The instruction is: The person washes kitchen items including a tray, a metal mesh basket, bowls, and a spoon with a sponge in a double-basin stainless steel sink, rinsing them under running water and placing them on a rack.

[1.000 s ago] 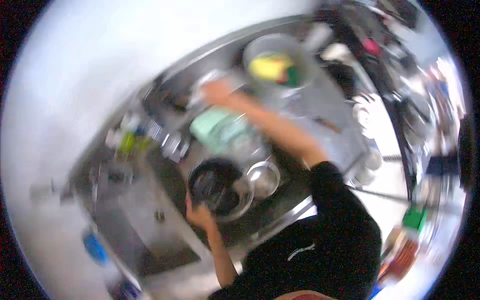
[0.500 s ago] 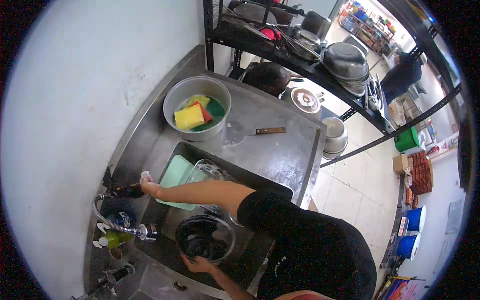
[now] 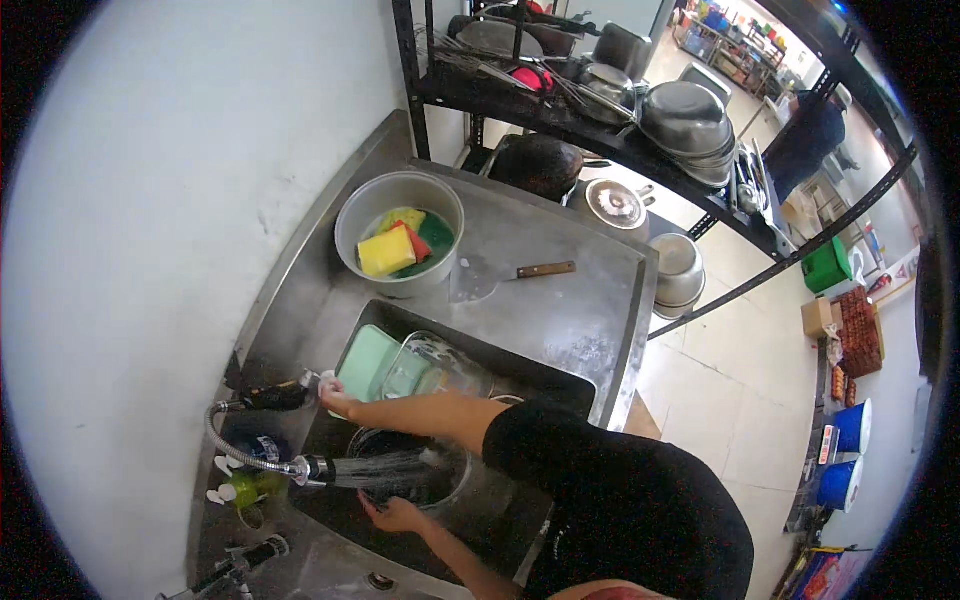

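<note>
In the sink basin (image 3: 520,505), water streams from a metal spray tap (image 3: 312,470) into a round, dark-looking bowl (image 3: 440,492). My left hand (image 3: 398,515) is closed on the bowl's near rim, thumb and fingers at its edge. My right hand (image 3: 340,398) reaches across above the sink, its fingers closed round the white-ended tap handle (image 3: 326,377). My right forearm covers part of the bowl's far side. Beyond that arm lie a pale green tray (image 3: 366,365) and a clear container (image 3: 440,362) with suds on it.
A deep metal pot (image 3: 350,230) holding yellow, red and green sponges stands on the steel counter (image 3: 540,220). Near it lies a wooden-handled knife (image 3: 546,270). Soap bottles (image 3: 240,490) stand beside the tap. A black rack (image 3: 560,118) carries pans and bowls; one person (image 3: 806,145) is far off.
Water now runs from the spray tap into the bowl; half a second ago none flowed. My right hand stays at the tap handle, my left at the bowl. The view has shifted slightly.
</note>
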A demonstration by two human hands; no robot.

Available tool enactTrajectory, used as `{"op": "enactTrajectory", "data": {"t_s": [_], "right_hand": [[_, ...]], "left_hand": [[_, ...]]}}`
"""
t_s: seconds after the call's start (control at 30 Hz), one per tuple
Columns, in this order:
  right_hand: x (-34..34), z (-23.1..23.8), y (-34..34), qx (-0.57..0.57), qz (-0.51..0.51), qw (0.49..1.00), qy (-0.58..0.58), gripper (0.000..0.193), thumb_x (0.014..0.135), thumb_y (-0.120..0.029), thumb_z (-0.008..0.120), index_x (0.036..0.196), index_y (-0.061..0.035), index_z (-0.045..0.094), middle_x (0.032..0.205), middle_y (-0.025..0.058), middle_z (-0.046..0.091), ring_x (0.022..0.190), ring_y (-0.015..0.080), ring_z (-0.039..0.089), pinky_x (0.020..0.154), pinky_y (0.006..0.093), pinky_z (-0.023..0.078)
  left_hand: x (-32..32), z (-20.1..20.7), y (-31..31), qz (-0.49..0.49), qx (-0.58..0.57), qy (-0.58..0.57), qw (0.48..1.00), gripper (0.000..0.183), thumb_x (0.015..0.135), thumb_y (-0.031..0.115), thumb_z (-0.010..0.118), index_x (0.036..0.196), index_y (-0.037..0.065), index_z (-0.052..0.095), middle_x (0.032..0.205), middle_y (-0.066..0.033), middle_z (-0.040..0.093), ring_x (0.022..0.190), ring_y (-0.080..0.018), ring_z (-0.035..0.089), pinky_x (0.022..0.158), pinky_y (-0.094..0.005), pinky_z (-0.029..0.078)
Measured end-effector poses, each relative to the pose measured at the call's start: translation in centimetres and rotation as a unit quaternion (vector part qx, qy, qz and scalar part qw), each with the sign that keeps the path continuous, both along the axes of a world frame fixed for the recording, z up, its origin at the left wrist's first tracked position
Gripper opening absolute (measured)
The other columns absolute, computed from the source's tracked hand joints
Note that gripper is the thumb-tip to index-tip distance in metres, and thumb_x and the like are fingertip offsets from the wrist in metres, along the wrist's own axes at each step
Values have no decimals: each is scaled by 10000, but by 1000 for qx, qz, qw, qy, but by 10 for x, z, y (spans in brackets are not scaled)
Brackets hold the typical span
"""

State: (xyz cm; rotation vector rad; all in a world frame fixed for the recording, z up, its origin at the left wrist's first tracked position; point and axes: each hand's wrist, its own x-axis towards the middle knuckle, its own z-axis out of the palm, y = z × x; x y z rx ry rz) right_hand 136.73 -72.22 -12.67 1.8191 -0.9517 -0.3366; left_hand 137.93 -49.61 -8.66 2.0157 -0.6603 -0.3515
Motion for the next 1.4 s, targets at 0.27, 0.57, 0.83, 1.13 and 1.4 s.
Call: {"op": "enactTrajectory", "data": {"t_s": [0.27,0.57,0.83,1.13,1.4], "right_hand": [[-2,17,25,318,106,897,-287,129,544,-171,536,578,-51,506,538,85,467,452,189,427,386,322,290],[-5,-8,138,597,137,492,-619,188,722,-190,431,682,-13,483,578,159,463,518,255,429,494,395,353],[-21,17,130,472,135,540,-683,247,694,-237,524,846,-43,511,750,149,526,664,315,512,571,408,408],[-71,52,161,508,37,417,-753,290,697,-225,524,925,-51,482,730,156,537,678,327,530,590,412,410],[-109,50,215,639,13,492,-591,310,818,-300,411,972,-42,485,802,163,557,743,332,542,605,422,413]], "left_hand": [[3,-27,-1,-39,-34,-95,994,474,550,3,431,1009,-3,548,979,-202,555,822,-304,558,789,-372,421],[-17,-20,24,-65,86,-43,993,447,625,-83,459,1065,-23,502,1054,-206,503,996,-340,466,895,-436,328],[12,-55,29,-132,13,-130,983,392,673,-68,467,1062,-30,499,1039,-234,500,969,-342,486,869,-432,354],[33,-54,-26,-132,-71,3,989,317,695,32,554,999,-57,531,973,-218,546,890,-315,539,770,-375,403],[42,-45,-54,-129,82,-147,977,324,712,36,477,1017,-72,498,1020,-222,514,955,-354,482,859,-393,348]]}}
